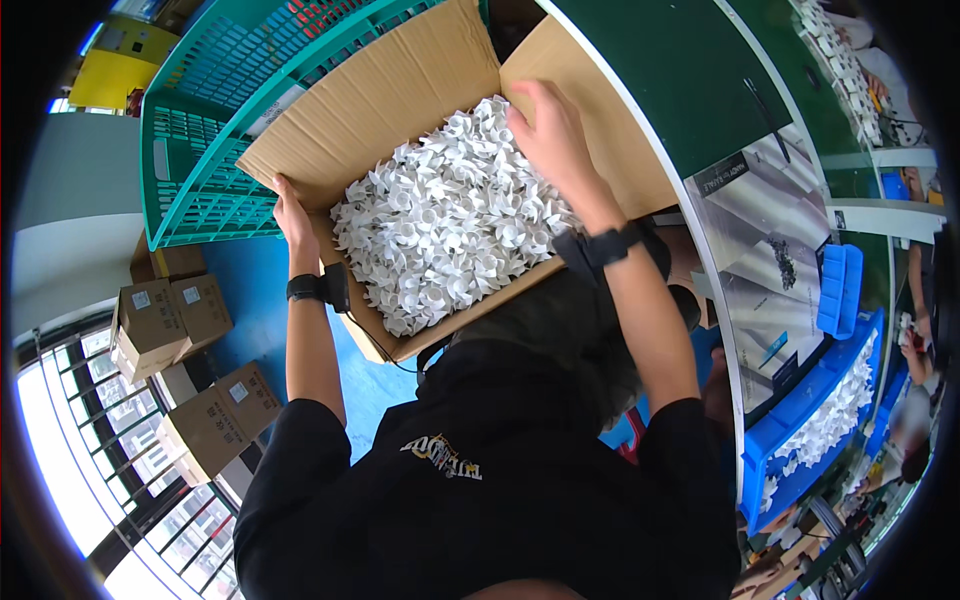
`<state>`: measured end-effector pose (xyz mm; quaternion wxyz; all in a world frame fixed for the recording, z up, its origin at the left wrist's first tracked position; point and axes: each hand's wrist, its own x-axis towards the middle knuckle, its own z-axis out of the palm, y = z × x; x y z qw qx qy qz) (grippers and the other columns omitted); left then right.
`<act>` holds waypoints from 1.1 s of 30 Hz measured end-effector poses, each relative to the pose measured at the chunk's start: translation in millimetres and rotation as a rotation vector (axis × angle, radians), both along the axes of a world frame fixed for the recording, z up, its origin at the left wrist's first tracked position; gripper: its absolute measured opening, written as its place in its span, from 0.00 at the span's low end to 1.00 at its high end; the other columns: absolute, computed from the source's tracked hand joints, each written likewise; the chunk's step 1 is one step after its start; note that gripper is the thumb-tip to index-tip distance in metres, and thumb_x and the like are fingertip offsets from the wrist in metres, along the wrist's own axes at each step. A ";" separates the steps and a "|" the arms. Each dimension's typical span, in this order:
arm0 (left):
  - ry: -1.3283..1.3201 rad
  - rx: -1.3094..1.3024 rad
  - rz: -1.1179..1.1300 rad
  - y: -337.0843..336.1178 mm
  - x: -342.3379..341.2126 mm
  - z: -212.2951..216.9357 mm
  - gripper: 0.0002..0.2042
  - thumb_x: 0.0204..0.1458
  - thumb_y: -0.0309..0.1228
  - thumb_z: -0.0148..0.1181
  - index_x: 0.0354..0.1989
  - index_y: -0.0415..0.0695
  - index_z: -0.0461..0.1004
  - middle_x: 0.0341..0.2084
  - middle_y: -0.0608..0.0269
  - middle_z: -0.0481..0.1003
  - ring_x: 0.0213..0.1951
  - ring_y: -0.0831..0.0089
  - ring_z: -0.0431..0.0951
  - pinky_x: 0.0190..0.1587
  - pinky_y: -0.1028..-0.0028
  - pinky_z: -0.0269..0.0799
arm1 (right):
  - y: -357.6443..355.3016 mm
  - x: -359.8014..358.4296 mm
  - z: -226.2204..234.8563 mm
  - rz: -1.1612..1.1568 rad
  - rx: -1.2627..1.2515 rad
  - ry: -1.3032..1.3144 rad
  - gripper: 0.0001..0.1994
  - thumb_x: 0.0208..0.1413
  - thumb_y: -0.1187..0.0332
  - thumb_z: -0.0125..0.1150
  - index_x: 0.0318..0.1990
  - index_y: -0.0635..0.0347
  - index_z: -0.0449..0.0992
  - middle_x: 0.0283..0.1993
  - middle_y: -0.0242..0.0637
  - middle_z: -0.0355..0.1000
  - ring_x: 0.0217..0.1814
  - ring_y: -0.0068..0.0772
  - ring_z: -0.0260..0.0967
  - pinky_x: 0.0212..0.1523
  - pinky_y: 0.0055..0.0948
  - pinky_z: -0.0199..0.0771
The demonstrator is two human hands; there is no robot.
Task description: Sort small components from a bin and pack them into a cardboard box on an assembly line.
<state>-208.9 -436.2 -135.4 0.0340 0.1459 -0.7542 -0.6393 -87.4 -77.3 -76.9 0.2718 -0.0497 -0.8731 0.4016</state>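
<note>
A cardboard box stands open in front of me, its flaps raised. It is heaped with small white pointed pieces, many with a round cup-like middle. My left hand grips the box at its left side, by the corner of the far flap. Over the far right part of the heap is my right hand, thumb and fingers apart, close to the right flap. No piece shows in it. Both wrists wear black bands.
Green plastic crates stand behind the box at far left. Closed cartons sit along the left by a barred window. At right runs a green-topped workbench with a blue tray of white pieces. Other people work beyond it.
</note>
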 end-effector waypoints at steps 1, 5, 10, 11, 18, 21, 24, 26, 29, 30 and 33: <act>0.006 -0.008 0.009 -0.9 2.3 2.4 0.42 0.55 0.63 0.47 0.55 0.27 0.66 0.50 0.53 0.72 0.50 0.69 0.69 0.55 0.69 0.62 | 3.3 -31.3 -5.3 -0.023 0.219 0.055 0.20 0.55 0.66 0.62 0.51 0.67 0.68 0.44 0.52 0.73 0.47 0.49 0.73 0.53 0.40 0.69; -0.022 -0.011 -0.010 -3.4 3.4 3.8 0.42 0.56 0.62 0.47 0.58 0.28 0.64 0.54 0.53 0.70 0.54 0.67 0.68 0.58 0.69 0.61 | 7.2 -104.3 -24.0 -0.049 0.615 -0.179 0.35 0.51 0.53 0.64 0.59 0.69 0.60 0.44 0.55 0.74 0.50 0.52 0.71 0.59 0.40 0.61; -0.066 -0.020 0.027 -4.8 -1.0 1.0 0.40 0.56 0.61 0.48 0.55 0.27 0.67 0.50 0.54 0.72 0.51 0.70 0.69 0.55 0.70 0.63 | 9.2 -124.7 -32.5 0.028 0.515 -0.440 0.43 0.47 0.43 0.63 0.60 0.72 0.58 0.42 0.55 0.75 0.48 0.51 0.73 0.58 0.39 0.61; -0.059 -0.022 0.033 -6.6 -3.1 -0.6 0.40 0.56 0.61 0.48 0.53 0.27 0.68 0.49 0.54 0.72 0.50 0.70 0.69 0.54 0.71 0.64 | 6.5 -124.3 -26.4 0.039 0.477 -0.449 0.44 0.47 0.42 0.63 0.60 0.73 0.59 0.41 0.55 0.76 0.48 0.51 0.73 0.58 0.40 0.62; -0.108 -0.107 0.078 -14.8 -16.4 -12.0 0.39 0.55 0.62 0.49 0.48 0.27 0.72 0.43 0.56 0.75 0.43 0.72 0.71 0.48 0.71 0.67 | -4.0 -119.2 1.0 -0.022 0.448 -0.622 0.51 0.46 0.41 0.63 0.63 0.81 0.51 0.57 0.61 0.67 0.59 0.52 0.66 0.63 0.42 0.57; -0.154 -0.162 0.078 -14.5 -19.8 -9.9 0.39 0.55 0.62 0.50 0.47 0.27 0.73 0.41 0.57 0.75 0.42 0.72 0.72 0.47 0.71 0.67 | -1.5 -118.1 7.1 -0.025 0.454 -0.614 0.51 0.45 0.40 0.64 0.62 0.81 0.54 0.54 0.60 0.69 0.56 0.53 0.68 0.62 0.44 0.58; -0.153 -0.118 0.090 -16.0 -17.3 -6.6 0.39 0.54 0.62 0.50 0.46 0.27 0.73 0.42 0.56 0.76 0.42 0.73 0.72 0.47 0.72 0.67 | 0.4 -117.8 17.6 -0.006 0.471 -0.622 0.51 0.44 0.40 0.65 0.61 0.81 0.56 0.53 0.60 0.70 0.56 0.54 0.69 0.61 0.45 0.59; -0.155 -0.112 0.083 -14.9 -15.3 -1.0 0.39 0.54 0.62 0.51 0.47 0.27 0.73 0.42 0.56 0.76 0.43 0.72 0.72 0.47 0.72 0.67 | -1.2 -114.7 26.0 0.018 0.466 -0.644 0.51 0.42 0.39 0.64 0.60 0.80 0.58 0.53 0.60 0.70 0.56 0.54 0.68 0.61 0.45 0.60; -0.158 -0.101 0.078 -12.4 -10.9 5.8 0.39 0.54 0.62 0.52 0.47 0.27 0.73 0.43 0.56 0.76 0.44 0.72 0.72 0.48 0.72 0.67 | 0.3 -113.4 41.9 0.047 0.470 -0.667 0.49 0.41 0.38 0.64 0.58 0.78 0.62 0.53 0.60 0.71 0.57 0.54 0.68 0.60 0.45 0.60; -0.123 -0.109 0.095 -12.0 -12.2 5.9 0.37 0.54 0.61 0.53 0.43 0.28 0.74 0.39 0.58 0.76 0.40 0.74 0.72 0.44 0.73 0.67 | 0.3 -112.2 47.3 0.063 0.479 -0.675 0.47 0.41 0.37 0.64 0.56 0.77 0.64 0.53 0.59 0.71 0.57 0.53 0.68 0.60 0.45 0.61; -0.061 -0.134 0.131 -18.9 -10.4 6.4 0.34 0.54 0.59 0.55 0.34 0.30 0.76 0.31 0.61 0.76 0.32 0.77 0.71 0.35 0.76 0.68 | -1.2 -112.6 57.1 0.110 0.501 -0.706 0.43 0.41 0.36 0.64 0.50 0.73 0.71 0.53 0.57 0.71 0.56 0.53 0.68 0.59 0.45 0.62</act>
